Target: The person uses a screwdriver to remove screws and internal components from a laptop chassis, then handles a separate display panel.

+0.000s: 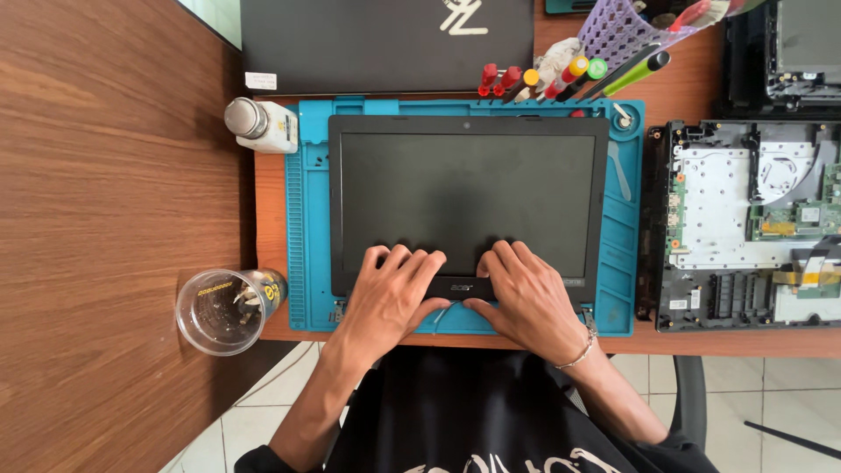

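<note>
A black laptop screen panel lies flat on a blue work mat, dark glass up. My left hand rests on the panel's near bezel, fingers spread over the lower edge of the glass, thumb hooked under the bottom edge. My right hand lies beside it on the same bezel, fingers on the glass and thumb at the bottom edge; a thin bracelet circles that wrist. Both hands grip the panel's lower edge close together near its middle.
A clear plastic cup with small parts stands at the mat's left, a white bottle behind it. Screwdrivers and a purple basket sit at the back. An opened laptop base lies right; a closed dark laptop behind.
</note>
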